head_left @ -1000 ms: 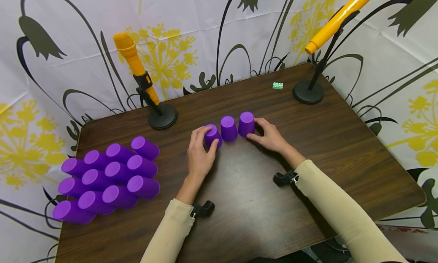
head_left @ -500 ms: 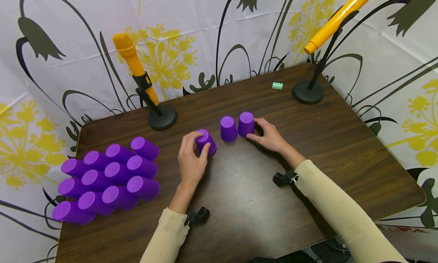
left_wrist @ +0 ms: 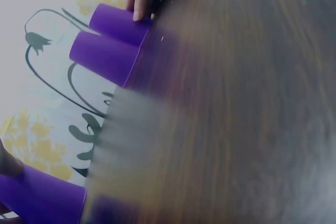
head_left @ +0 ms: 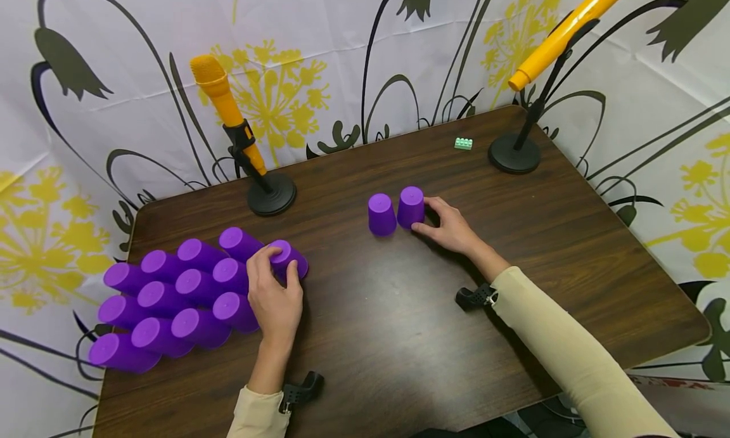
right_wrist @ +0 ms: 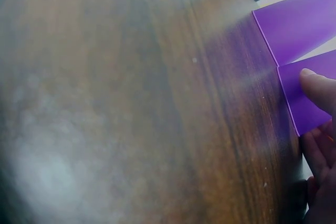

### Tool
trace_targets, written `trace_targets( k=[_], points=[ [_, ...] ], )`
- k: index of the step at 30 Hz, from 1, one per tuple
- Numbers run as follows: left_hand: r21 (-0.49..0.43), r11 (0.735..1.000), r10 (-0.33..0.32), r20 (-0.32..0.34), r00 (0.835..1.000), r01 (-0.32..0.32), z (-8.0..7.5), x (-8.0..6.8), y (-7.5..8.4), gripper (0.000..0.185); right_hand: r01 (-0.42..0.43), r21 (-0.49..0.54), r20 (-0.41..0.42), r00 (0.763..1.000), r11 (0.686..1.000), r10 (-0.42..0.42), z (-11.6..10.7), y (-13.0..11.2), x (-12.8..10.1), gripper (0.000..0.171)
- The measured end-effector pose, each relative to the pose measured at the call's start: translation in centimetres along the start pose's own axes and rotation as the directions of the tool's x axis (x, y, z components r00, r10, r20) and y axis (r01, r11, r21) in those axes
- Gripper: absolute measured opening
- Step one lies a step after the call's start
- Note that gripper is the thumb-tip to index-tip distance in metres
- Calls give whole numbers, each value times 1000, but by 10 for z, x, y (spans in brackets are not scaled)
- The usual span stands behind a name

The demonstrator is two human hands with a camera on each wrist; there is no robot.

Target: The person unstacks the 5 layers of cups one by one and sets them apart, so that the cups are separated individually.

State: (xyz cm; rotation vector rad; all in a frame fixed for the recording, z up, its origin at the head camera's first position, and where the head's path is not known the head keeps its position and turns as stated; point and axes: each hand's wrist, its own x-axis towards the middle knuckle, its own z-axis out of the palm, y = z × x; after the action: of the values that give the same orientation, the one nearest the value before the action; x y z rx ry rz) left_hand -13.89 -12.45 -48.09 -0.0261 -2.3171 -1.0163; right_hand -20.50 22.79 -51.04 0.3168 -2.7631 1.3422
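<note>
My left hand [head_left: 275, 302] grips an upside-down purple cup [head_left: 289, 258], fingers on its far left side and thumb on the near side. This cup [left_wrist: 44, 198] shows at the lower left corner of the left wrist view. Near the table's middle, two more upside-down purple cups stand side by side. My right hand [head_left: 448, 227] holds the right one [head_left: 411, 206] between thumb and fingers, the thumb lying on its wall in the right wrist view. The other cup [head_left: 381, 215] stands just left of it, untouched by either hand.
Several purple cups [head_left: 194, 286] stand upside down in rows on the table's left side, close to my left hand. Behind them is a yellow microphone [head_left: 219, 99] on a black stand. Another yellow microphone [head_left: 561, 38] on a stand and a small green toy brick [head_left: 463, 144] are at the back right.
My left hand has carried its cup from beside the middle pair leftward and nearer, up to the rows of cups. The right hand and its cup have stayed put.
</note>
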Motion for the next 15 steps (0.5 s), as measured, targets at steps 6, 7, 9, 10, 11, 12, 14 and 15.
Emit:
trace_targets(
  k=[6,7,9,10,11,12,14,15],
  points=[
    [46,998,-30,-3,1000,30,-1,0,-5,34,-4,-3,3,1000,1000,4,0,0,0,61],
    [51,998,-38,-3,999,38,-1,-1,-5,34,-3,-3,4,1000,1000,3,0,0,0,60],
    [64,997,-51,-2,999,51,-1,-1,-6,34,-2,-5,5,1000,1000,2,0,0,0,60],
    [68,996,-54,-3,999,54,-1,-1,-7,34,-2,-5,5,1000,1000,2,0,0,0,60],
    [71,996,-56,-3,998,56,-1,-1,-7,34,-2,-3,5,1000,1000,2,0,0,0,60],
    [74,996,-56,-4,998,57,-1,-1,-7,34,-3,-3,4,1000,1000,3,0,0,0,60],
    [79,995,-57,-4,998,57,-1,-1,-8,34,-6,-3,3,1000,1000,6,0,1,0,60],
    [80,995,-57,-5,998,57,-1,-2,-9,34,-5,-2,3,1000,1000,5,0,1,0,60]
  ],
)
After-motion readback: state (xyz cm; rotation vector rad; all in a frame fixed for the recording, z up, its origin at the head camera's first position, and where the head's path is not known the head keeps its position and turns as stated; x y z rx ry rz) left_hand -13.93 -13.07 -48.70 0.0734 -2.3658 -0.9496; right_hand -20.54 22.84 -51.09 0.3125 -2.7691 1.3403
